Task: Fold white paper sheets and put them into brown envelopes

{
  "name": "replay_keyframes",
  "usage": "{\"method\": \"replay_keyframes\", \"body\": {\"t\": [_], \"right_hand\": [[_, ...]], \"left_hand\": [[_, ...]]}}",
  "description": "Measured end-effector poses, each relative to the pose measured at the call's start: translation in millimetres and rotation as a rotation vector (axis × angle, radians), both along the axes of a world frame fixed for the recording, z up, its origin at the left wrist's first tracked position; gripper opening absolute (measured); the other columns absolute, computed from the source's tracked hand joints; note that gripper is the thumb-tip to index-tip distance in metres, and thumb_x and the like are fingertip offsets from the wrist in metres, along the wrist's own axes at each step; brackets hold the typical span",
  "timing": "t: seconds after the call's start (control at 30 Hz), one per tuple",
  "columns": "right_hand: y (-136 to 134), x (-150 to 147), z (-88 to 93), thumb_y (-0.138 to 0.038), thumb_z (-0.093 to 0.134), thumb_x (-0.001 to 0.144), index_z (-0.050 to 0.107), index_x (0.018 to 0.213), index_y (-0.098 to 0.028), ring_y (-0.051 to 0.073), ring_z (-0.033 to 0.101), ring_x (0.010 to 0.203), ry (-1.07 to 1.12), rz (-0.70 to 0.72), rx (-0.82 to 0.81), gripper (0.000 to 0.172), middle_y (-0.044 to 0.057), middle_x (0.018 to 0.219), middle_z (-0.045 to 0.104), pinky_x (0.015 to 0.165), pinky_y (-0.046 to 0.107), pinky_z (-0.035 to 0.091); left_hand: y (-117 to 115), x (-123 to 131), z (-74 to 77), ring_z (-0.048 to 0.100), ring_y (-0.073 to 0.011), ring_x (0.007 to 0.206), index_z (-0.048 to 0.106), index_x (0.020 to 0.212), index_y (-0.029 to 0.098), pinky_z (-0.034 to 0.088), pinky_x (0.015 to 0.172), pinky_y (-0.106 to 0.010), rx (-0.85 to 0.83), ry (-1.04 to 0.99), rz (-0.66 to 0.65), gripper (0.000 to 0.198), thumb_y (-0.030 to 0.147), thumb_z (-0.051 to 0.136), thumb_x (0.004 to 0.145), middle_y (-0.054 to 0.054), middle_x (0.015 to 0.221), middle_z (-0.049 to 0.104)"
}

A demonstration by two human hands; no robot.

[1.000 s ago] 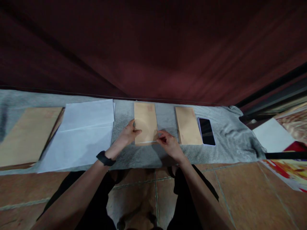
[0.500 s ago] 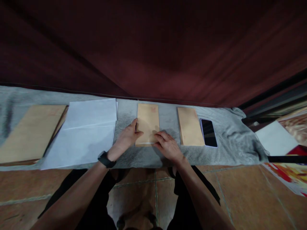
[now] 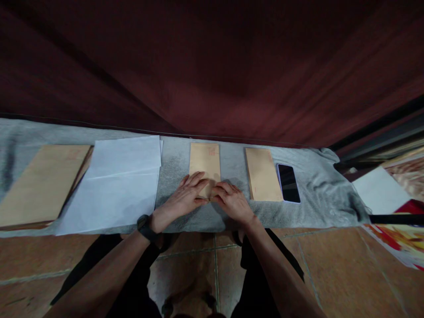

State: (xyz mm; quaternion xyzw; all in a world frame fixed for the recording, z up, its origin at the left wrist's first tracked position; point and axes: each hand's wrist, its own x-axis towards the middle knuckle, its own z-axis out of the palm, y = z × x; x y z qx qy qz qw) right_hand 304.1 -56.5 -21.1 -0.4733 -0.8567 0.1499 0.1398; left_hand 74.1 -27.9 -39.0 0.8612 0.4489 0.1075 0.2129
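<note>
A tan paper envelope (image 3: pixel 204 157) with small red print near its top right lies on the grey cloth in front of me. My left hand (image 3: pixel 188 194), wearing a black watch (image 3: pixel 147 227) at the wrist, reaches over its lower left part, thumb and fingers closed on the near end. At the lower right corner, my right hand (image 3: pixel 232 203) has its fingers curled onto the same end. Both sets of fingertips nearly meet there and hide the near edge. To the right lies a small stack of similar tan envelopes (image 3: pixel 263 174).
A dark phone (image 3: pixel 289 183) lies beside the right-hand stack. On the left are white paper sheets (image 3: pixel 122 185) and larger brown envelopes (image 3: pixel 43 185). The grey cloth (image 3: pixel 324 190) covers a narrow surface against a dark red curtain (image 3: pixel 212 88). Printed sheets (image 3: pixel 400 243) stick out at far right.
My left hand has moved from the envelope's left edge down and right to its near end, beside my right hand. The right hand has hardly moved.
</note>
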Motion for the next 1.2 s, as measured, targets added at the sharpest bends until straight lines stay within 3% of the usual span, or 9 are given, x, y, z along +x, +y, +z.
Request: {"method": "replay_keyframes", "body": {"t": [0.13,0.27,0.4,0.53,0.63,0.8,1.07,1.2], "right_hand": [[1,3,-0.9,-0.019,0.058,0.101,0.07,0.123,-0.023,0.024,0.065,0.118,0.045,-0.011,-0.022,0.026,0.009,0.131,0.067,0.105,0.043,0.054],[4,4,-5.4,-0.016,0.05,0.103,0.071,0.124,-0.025,0.021,0.066,0.119,0.109,-0.076,-0.033,0.031,0.008,0.131,0.069,0.107,0.039,0.053],[5,-2,-12.8,-0.018,0.048,0.103,0.062,0.141,-0.025,0.023,0.057,0.136,0.134,-0.121,0.004,0.041,0.008,0.149,0.06,0.117,0.043,0.047],[2,-9,-18.9,-0.022,0.048,0.104,0.049,0.155,-0.019,0.026,0.045,0.149,0.073,-0.094,0.021,0.051,0.013,0.163,0.045,0.125,0.048,0.038],[1,-10,-20.8,-0.022,0.048,0.104,0.048,0.156,-0.019,0.026,0.045,0.149,0.041,-0.088,0.026,0.052,0.014,0.163,0.045,0.125,0.05,0.037],[1,-8,-19.5,-0.022,0.05,0.103,0.055,0.15,-0.019,0.026,0.05,0.146,0.039,-0.098,0.037,0.047,0.013,0.157,0.053,0.125,0.049,0.038],[4,-4,-20.1,-0.024,0.052,0.103,0.057,0.147,-0.018,0.022,0.047,0.148,0.068,-0.073,0.0,0.044,0.011,0.159,0.052,0.126,0.043,0.038],[6,-3,-18.8,-0.022,0.052,0.103,0.058,0.146,-0.021,0.022,0.05,0.146,0.083,-0.065,-0.005,0.043,0.009,0.157,0.053,0.126,0.044,0.037]], "left_hand": [[4,-4,3.7,0.033,-0.0302,0.154,0.053,0.149,0.026,0.024,0.126,-0.053,-0.041,-0.009,0.001,0.061,0.031,0.07,0.09,-0.013,0.166,0.039],[9,-4,5.7,0.044,-0.0284,0.147,0.065,0.136,0.026,0.029,0.123,-0.052,-0.045,-0.091,0.04,0.039,0.026,0.055,0.098,-0.01,0.157,0.053],[17,7,15.2,0.054,-0.0293,0.138,0.072,0.124,0.021,0.033,0.121,-0.053,0.014,-0.157,0.13,0.035,0.024,0.046,0.1,-0.012,0.144,0.064],[32,26,21.7,0.038,-0.0282,0.152,0.06,0.143,0.017,0.028,0.127,-0.049,0.16,-0.175,0.128,0.046,0.026,0.041,0.102,-0.012,0.162,0.047],[44,39,14.3,0.025,-0.0273,0.159,0.047,0.155,0.017,0.02,0.13,-0.049,0.196,-0.137,0.089,0.054,0.029,0.043,0.103,-0.011,0.17,0.033],[65,50,-1.6,0.023,-0.0258,0.16,0.038,0.161,0.017,0.014,0.131,-0.048,0.163,-0.067,0.06,0.06,0.035,0.039,0.104,-0.011,0.169,0.034],[133,49,0.3,0.024,-0.0241,0.159,0.04,0.159,0.016,0.011,0.131,-0.045,0.122,0.026,-0.006,0.06,0.039,0.032,0.105,-0.01,0.169,0.035],[138,53,-8.9,0.023,-0.0226,0.16,0.04,0.16,0.018,0.009,0.131,-0.043,0.138,0.052,-0.045,0.06,0.042,0.032,0.105,-0.009,0.17,0.034]]}}
